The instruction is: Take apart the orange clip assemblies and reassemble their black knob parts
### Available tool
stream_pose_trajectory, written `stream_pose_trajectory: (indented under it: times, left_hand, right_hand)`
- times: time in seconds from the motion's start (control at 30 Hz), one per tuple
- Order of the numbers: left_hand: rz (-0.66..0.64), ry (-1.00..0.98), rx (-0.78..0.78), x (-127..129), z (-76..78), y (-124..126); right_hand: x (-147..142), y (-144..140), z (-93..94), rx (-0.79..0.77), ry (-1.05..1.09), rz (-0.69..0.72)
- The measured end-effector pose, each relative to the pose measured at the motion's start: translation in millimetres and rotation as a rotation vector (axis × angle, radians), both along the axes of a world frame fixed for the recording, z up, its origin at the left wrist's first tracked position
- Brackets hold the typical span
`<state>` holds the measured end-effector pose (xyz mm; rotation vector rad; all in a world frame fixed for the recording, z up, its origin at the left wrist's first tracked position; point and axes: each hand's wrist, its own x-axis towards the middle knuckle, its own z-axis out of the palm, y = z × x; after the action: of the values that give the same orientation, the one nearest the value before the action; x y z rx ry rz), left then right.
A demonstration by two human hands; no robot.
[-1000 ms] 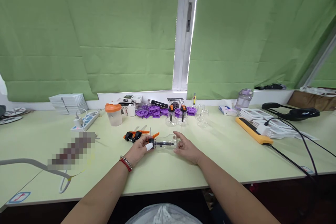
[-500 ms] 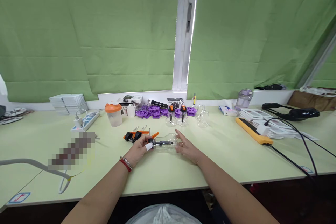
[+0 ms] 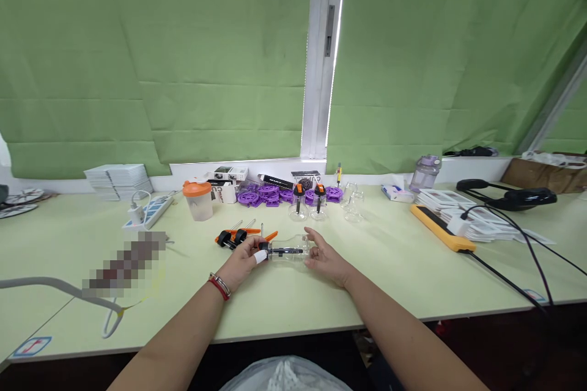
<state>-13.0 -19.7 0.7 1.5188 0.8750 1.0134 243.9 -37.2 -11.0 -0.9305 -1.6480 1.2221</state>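
A clear bottle [image 3: 293,245] lies sideways above the table, a black rod running lengthwise inside it and a black cap at its left end. The fingers of my left hand [image 3: 245,259], with white tape around the thumb, close on that cap. At the other end, my right hand [image 3: 328,259] curves its fingers and thumb around the bottle's base. Just behind my left hand lie several orange trigger levers [image 3: 250,231] with black round collars [image 3: 224,238] and thin metal rods. Two clear bottles [image 3: 298,211] with black-and-orange tops stand farther back.
Purple plastic parts [image 3: 263,195] are heaped along the back beside small boxes [image 3: 232,173]. Clear glass bottles [image 3: 354,211] stand right of them, and an orange-lidded cup [image 3: 199,200] left. A yellow power strip [image 3: 440,229] with cables lies at right, a grey hanger [image 3: 59,284] at left.
The bottle stays between my hands, with the fingers of my right hand shifting slightly at its base. Everything else looks the same.
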Motion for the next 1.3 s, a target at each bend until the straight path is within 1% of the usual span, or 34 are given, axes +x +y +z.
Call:
stream_pose_trajectory:
  times: [0.07,0.27,0.37,0.47,0.63,0.8,0.9,0.97,1.07,1.17,1.3]
  left_hand:
    - [-0.006,-0.006,0.007,0.2,0.6,-0.7]
    - [0.005,-0.009,0.0,2.1,4.1,-3.2]
    - [0.019,-0.023,-0.027,2.4,3.8,-2.8]
    - [0.007,-0.016,-0.013,1.2,1.6,-1.5]
    - [-0.003,0.002,-0.002,-0.8,0.2,-0.8]
    - [0.012,-0.008,-0.025,0.4,3.9,-2.5]
    - [0.023,-0.02,-0.025,0.9,4.8,-3.2]
    - [0.002,-0.012,-0.012,0.5,4.2,-3.2]
    - [-0.024,0.01,0.026,-0.7,2.1,-2.2]
    - [-0.021,0.033,0.048,-1.5,0.0,-1.0]
    - [-0.007,0.061,0.073,-1.9,-1.3,-0.1]
  right_hand:
    - [-0.8,1.0,-1.2,-0.004,0.015,0.007]
    - [-2.4,2.5,0.2,-0.07,-0.05,-0.064]
    - [-1.1,1.0,0.7,-0.048,-0.029,-0.045]
    - [-0.3,1.3,-0.7,-0.028,0.017,-0.012]
    - [-1.7,4.8,-2.4,-0.104,0.015,-0.02]
    - [-1.7,3.6,-0.7,-0.084,-0.01,-0.024]
    - [-0.6,2.1,-1.3,-0.03,-0.007,-0.003]
    - [0.1,2.6,-3.2,-0.009,-0.014,0.009]
    - [0.4,5.3,-6.9,-0.038,-0.022,-0.001]
    - [0.2,7.8,-8.0,-0.068,-0.017,-0.018]
    - [-0.5,7.4,-4.9,-0.078,-0.034,-0.003]
